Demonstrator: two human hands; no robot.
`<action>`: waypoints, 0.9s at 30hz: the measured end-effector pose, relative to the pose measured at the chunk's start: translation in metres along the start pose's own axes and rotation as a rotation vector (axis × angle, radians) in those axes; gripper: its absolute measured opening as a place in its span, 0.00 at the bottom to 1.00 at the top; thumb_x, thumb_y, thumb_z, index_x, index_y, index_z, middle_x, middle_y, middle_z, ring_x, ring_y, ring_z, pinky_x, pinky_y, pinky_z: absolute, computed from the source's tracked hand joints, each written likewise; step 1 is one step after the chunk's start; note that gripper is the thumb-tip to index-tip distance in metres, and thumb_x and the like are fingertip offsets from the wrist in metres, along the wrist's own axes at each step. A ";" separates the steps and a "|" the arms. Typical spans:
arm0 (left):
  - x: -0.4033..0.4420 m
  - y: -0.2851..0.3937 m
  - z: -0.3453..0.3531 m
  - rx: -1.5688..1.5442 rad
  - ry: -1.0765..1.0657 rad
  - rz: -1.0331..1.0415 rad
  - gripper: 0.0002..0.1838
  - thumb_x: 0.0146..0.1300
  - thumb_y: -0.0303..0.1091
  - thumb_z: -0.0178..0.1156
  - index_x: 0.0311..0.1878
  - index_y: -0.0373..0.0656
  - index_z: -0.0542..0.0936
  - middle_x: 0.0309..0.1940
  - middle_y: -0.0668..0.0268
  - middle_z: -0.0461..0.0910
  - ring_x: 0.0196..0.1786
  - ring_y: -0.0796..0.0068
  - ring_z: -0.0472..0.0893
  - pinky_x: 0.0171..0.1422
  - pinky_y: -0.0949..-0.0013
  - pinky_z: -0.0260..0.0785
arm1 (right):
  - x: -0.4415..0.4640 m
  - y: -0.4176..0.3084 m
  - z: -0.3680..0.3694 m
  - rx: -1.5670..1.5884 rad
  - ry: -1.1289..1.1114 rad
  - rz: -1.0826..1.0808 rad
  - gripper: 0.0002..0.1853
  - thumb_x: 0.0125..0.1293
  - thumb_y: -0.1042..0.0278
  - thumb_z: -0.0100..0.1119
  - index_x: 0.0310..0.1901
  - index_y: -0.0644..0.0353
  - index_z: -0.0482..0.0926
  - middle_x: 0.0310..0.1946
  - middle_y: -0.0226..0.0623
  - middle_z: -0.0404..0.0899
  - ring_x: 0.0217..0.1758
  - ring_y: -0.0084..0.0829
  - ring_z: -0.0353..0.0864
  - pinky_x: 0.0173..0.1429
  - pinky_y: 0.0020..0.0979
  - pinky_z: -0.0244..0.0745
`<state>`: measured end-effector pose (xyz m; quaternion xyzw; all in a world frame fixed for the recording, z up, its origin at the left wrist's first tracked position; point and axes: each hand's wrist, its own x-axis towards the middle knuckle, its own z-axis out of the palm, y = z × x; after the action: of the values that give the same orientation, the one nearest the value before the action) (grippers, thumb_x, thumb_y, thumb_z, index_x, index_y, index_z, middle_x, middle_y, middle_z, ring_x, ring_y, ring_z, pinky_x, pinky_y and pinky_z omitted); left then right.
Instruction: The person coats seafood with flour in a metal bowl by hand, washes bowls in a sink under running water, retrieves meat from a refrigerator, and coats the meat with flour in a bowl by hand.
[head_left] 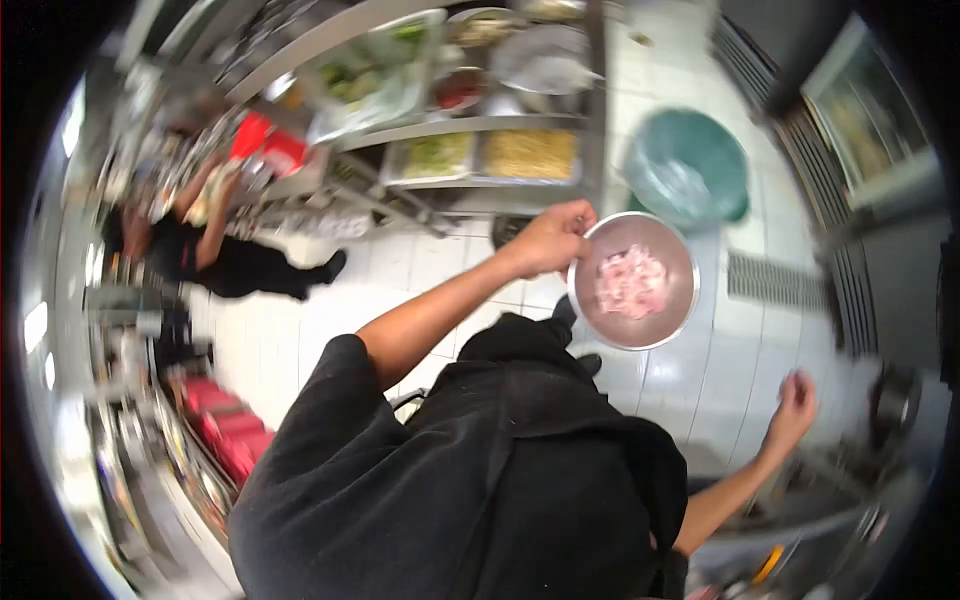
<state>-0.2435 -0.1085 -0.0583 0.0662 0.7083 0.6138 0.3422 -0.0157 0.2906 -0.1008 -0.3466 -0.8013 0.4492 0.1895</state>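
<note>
My left hand [553,238] grips the rim of a round metal bowl [640,334] on its left side. Inside the bowl lie pale pink pieces that look like raw meat [632,283]. The bowl hangs over the tiled floor, in front of my dark apron. Out to the right, away from the bowl, is my right hand [795,405]. Its fingers look bent, but motion blur hides how far they close, and I make out nothing in them.
A green bin [690,165] with a plastic liner stands just beyond the bowl. Ahead on the left, a metal shelf [460,125] carries food trays and bowls. A floor drain grate [775,278] lies to the right. A co-worker [225,255] in dark clothes stands at the left.
</note>
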 end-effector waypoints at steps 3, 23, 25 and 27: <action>-0.078 0.041 -0.098 0.351 0.207 -0.083 0.15 0.46 0.27 0.62 0.39 0.46 0.72 0.30 0.74 0.76 0.30 0.85 0.70 0.28 0.79 0.61 | -0.022 0.048 0.019 0.059 -0.130 0.100 0.13 0.62 0.73 0.57 0.47 0.69 0.75 0.36 0.33 0.78 0.36 0.21 0.74 0.39 0.23 0.72; -0.238 0.003 -0.699 -0.519 1.300 0.406 0.02 0.53 0.16 0.50 0.29 0.33 0.71 0.29 0.57 0.68 0.29 0.67 0.73 0.32 0.62 0.77 | -0.112 -0.104 0.298 -0.004 -0.457 0.124 0.14 0.59 0.74 0.56 0.47 0.66 0.74 0.25 0.31 0.76 0.25 0.19 0.71 0.28 0.20 0.64; -0.208 -0.005 -0.715 -0.570 1.367 0.396 0.03 0.53 0.16 0.49 0.31 0.31 0.70 0.30 0.57 0.68 0.27 0.68 0.72 0.30 0.61 0.79 | -0.125 -0.138 0.324 -0.006 -0.477 0.102 0.14 0.59 0.75 0.55 0.47 0.66 0.74 0.25 0.31 0.76 0.25 0.18 0.70 0.29 0.20 0.64; -0.188 -0.007 -0.704 -0.619 1.514 0.468 0.05 0.52 0.15 0.49 0.33 0.28 0.70 0.30 0.55 0.70 0.26 0.68 0.72 0.31 0.58 0.80 | -0.131 -0.154 0.337 -0.001 -0.499 0.072 0.14 0.58 0.75 0.55 0.47 0.66 0.74 0.25 0.31 0.76 0.25 0.18 0.70 0.29 0.20 0.65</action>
<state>-0.4977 -0.7869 0.0196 -0.3143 0.5145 0.7135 -0.3570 -0.1923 -0.0583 -0.1452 -0.2533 -0.8107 0.5270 -0.0302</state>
